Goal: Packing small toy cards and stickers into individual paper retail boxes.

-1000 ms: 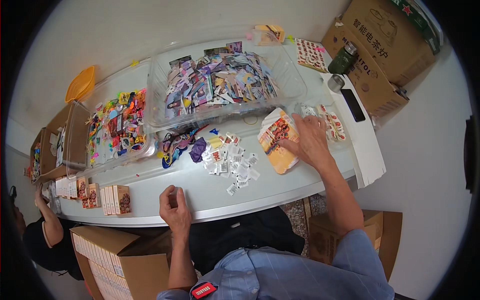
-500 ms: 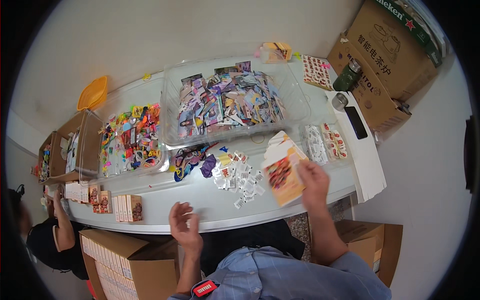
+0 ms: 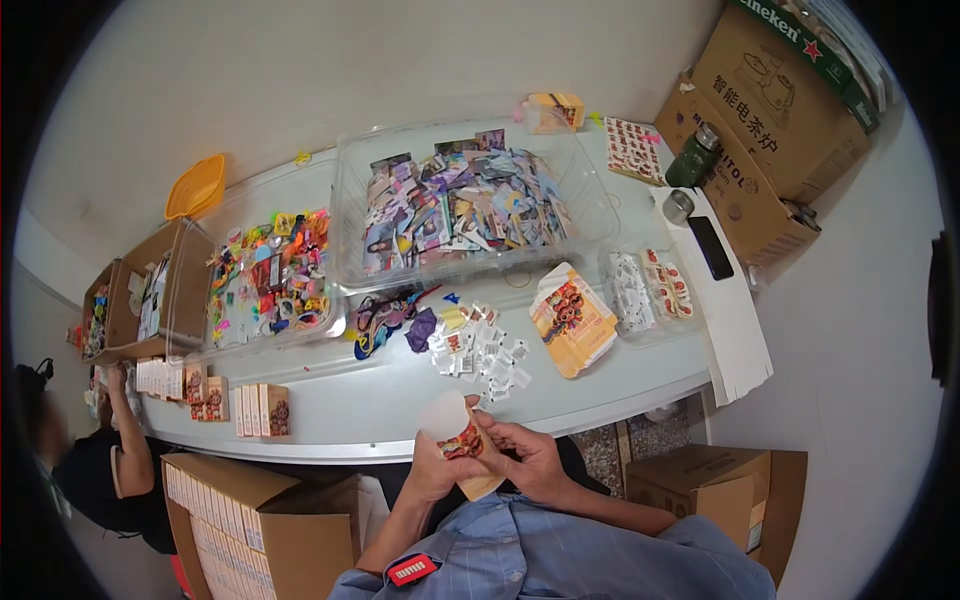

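Observation:
In front of my chest, at the table's near edge, I hold an orange printed paper carton with a white flap at its top. My left hand is closed round its left side. From the other side my right hand grips it with the fingers on its edge. Beyond my right hand, a stack of flat orange cartons lies on the table. A heap of small white packets lies left of that stack, with a purple pouch beside it.
A large clear tub holds many picture cards; a second tub holds colourful trinkets. Filled boxes stand at the left. A phone and green bottle are at the right. A co-worker works at far left.
My right hand has left the flat carton stack on the table and come toward my body with one carton. The left hand, open before, now holds that carton too.

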The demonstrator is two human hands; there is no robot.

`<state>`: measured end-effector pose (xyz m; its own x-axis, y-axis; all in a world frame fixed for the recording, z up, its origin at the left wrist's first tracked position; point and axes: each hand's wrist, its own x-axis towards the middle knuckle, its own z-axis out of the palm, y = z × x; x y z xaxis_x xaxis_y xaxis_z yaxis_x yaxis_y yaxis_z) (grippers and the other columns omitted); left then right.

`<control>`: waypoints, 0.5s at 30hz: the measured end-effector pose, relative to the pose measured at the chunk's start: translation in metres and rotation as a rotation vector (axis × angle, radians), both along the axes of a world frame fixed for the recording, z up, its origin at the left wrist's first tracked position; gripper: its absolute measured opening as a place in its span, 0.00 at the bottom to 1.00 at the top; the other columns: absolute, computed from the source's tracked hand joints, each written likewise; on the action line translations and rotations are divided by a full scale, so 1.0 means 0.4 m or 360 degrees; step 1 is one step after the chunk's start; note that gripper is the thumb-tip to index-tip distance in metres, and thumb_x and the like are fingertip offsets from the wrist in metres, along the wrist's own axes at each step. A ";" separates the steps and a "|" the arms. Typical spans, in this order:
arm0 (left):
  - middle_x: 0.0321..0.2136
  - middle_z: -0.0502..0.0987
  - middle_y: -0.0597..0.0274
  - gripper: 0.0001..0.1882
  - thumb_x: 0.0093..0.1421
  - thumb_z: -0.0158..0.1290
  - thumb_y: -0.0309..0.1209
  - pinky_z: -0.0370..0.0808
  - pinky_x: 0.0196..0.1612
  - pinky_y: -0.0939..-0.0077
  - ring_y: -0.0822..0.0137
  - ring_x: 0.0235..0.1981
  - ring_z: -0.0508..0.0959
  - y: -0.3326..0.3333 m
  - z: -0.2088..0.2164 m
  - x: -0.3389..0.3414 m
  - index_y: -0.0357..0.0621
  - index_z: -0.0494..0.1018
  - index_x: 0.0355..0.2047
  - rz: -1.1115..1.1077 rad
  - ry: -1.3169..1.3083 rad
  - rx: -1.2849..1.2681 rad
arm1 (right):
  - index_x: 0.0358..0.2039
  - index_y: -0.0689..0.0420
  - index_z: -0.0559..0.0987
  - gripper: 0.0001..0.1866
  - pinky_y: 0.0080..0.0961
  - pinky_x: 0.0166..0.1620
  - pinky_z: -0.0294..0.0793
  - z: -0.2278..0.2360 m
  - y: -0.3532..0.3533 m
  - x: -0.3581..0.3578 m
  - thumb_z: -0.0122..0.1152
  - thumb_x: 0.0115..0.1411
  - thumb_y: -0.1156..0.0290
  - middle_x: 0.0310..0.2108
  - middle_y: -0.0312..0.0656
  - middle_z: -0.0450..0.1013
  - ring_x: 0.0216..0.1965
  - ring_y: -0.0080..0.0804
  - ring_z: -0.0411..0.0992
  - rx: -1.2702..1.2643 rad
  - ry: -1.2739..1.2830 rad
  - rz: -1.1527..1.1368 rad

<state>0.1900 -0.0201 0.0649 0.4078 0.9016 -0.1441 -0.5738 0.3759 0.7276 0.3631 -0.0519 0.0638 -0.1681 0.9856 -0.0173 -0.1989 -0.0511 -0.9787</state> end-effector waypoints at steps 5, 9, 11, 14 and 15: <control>0.38 0.80 0.57 0.33 0.44 0.73 0.25 0.80 0.44 0.72 0.67 0.38 0.81 -0.030 -0.030 0.019 0.33 0.71 0.49 0.0637 0.1071 0.0058 | 0.42 0.66 0.81 0.12 0.20 0.39 0.75 -0.003 -0.008 -0.011 0.61 0.68 0.68 0.31 0.38 0.80 0.34 0.17 0.74 -0.0047 -0.0283 0.0123; 0.40 0.79 0.52 0.31 0.54 0.64 0.17 0.80 0.43 0.73 0.66 0.39 0.81 -0.074 -0.019 0.043 0.33 0.65 0.57 0.1089 0.0599 0.0141 | 0.38 0.66 0.82 0.12 0.19 0.35 0.73 -0.031 -0.022 -0.030 0.59 0.69 0.68 0.26 0.36 0.78 0.31 0.14 0.71 -0.0217 -0.0166 -0.0067; 0.42 0.79 0.49 0.32 0.57 0.60 0.13 0.80 0.45 0.75 0.65 0.41 0.81 -0.106 -0.040 0.009 0.34 0.62 0.61 0.0936 0.0753 0.0181 | 0.40 0.65 0.81 0.11 0.18 0.34 0.71 -0.056 -0.028 -0.028 0.58 0.69 0.69 0.25 0.35 0.76 0.30 0.13 0.69 -0.0312 -0.0073 -0.0187; 0.44 0.81 0.49 0.25 0.59 0.60 0.16 0.80 0.45 0.75 0.66 0.42 0.82 -0.135 -0.048 -0.011 0.32 0.67 0.57 0.0965 0.0890 0.0140 | 0.48 0.65 0.79 0.13 0.19 0.37 0.74 -0.071 -0.042 -0.033 0.58 0.69 0.70 0.30 0.38 0.78 0.33 0.15 0.72 -0.0138 -0.0238 -0.0079; 0.44 0.81 0.49 0.25 0.59 0.60 0.16 0.80 0.45 0.75 0.66 0.42 0.82 -0.142 -0.057 -0.027 0.32 0.67 0.57 0.0903 0.0874 0.0161 | 0.48 0.65 0.79 0.13 0.19 0.37 0.74 -0.067 -0.039 -0.039 0.58 0.69 0.70 0.30 0.38 0.78 0.33 0.15 0.72 -0.0136 -0.0245 -0.0146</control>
